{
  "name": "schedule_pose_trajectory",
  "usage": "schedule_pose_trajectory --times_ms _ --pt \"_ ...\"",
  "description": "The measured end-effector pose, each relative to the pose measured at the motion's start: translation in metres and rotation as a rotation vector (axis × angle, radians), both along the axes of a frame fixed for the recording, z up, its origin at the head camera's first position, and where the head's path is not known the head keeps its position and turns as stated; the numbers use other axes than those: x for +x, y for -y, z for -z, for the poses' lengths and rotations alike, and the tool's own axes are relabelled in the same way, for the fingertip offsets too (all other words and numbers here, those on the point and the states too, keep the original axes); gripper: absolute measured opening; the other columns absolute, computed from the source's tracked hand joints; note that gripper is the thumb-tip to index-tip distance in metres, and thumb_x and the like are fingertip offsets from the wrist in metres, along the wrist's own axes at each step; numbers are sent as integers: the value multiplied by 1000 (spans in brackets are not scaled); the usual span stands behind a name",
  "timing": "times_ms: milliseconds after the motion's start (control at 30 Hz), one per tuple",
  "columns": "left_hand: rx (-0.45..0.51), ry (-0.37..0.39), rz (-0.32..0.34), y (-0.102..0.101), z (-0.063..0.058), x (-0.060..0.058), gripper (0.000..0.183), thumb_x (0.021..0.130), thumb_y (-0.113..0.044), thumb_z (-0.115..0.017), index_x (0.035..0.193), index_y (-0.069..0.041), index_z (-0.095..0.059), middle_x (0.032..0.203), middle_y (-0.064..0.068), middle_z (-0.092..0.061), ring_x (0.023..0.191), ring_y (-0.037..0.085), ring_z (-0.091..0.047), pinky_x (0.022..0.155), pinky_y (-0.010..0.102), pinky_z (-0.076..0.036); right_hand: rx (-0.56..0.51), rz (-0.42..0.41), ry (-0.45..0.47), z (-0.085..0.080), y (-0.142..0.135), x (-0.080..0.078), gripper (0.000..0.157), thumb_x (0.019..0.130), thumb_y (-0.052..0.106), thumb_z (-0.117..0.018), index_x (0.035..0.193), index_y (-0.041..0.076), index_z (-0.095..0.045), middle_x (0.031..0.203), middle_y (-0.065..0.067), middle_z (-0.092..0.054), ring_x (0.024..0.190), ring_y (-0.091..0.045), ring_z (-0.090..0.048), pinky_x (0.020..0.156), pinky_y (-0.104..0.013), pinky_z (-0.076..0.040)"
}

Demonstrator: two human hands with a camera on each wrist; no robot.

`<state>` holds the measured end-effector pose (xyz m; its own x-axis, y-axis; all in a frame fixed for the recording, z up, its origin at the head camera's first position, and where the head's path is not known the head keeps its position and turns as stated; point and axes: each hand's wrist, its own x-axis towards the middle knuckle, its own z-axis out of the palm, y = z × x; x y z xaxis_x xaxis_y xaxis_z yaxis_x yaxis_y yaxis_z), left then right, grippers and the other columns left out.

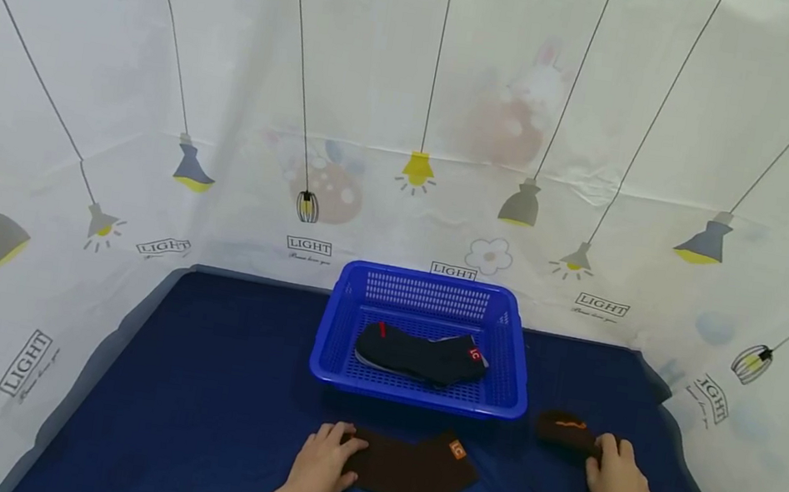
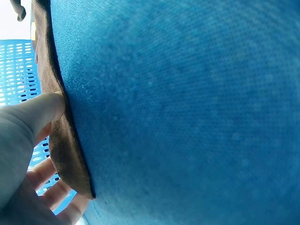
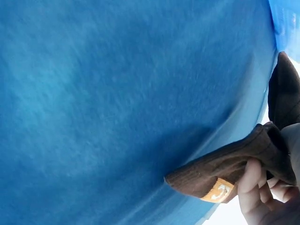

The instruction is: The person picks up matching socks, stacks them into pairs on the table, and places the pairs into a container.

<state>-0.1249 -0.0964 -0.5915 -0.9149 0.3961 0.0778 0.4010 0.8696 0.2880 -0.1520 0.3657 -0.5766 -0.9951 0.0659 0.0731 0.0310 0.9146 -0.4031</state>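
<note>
A brown ankle sock (image 1: 404, 470) with an orange label lies spread on the dark blue cloth, its toe to the left. My left hand (image 1: 324, 467) rests on the toe end; in the left wrist view the thumb (image 2: 47, 110) touches the sock's near edge, and the other fingers spread around the toe. To the right, my right hand (image 1: 622, 484) pinches a second brown sock (image 1: 564, 429) near one end. The right wrist view shows this sock bent, with its orange label (image 3: 218, 191) beside the fingers; the palm hides part of it.
Behind the socks stands a blue perforated plastic basket (image 1: 416, 400). Dark socks (image 1: 417, 356) with red marks lie in it, one over another. A white printed sheet (image 1: 389, 69) surrounds the blue cloth (image 1: 208, 388) at the back and sides.
</note>
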Motion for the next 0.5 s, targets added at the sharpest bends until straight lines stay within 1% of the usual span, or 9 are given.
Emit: schedule_pose_trajectory --times_ms 300,500 --pt "2 -12 -6 0 2 0 40 87 -22 -95 124 -17 -80 129 11 -66 115 34 -62 87 44 -55 -8 -15 -32 -7 23 15 20 99 0 -66 114 -10 -57 102 -29 -53 65 -29 -55 60 -53 -52" --pt "0 -14 -8 0 3 0 40 87 -22 -95 124 -17 -80 129 11 -66 115 34 -62 88 45 -55 -32 -36 -19 -13 38 21 19 100 1 -67 114 -7 -58 100 -24 -54 66 -27 -54 59 -50 -51"
